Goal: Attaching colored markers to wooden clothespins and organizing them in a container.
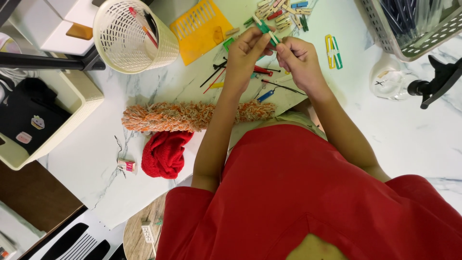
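Note:
My left hand [244,54] and my right hand [299,58] meet above the white marble table [394,130], both pinching a small green and pale clothespin [267,32] between their fingertips. Beyond the hands lies a heap of small wooden and coloured clothespins [281,13]. Under my wrists are loose thin sticks and small parts [262,77] in black, red and blue. A green and yellow clip [333,51] lies just right of my right hand.
A cream mesh basket [133,36] stands at the far left, a yellow perforated sheet [200,30] beside it. An orange fuzzy roll [192,115] and red knitted cloth [165,153] lie near the table edge. A grey crate [414,29] and a spray bottle [409,82] sit right.

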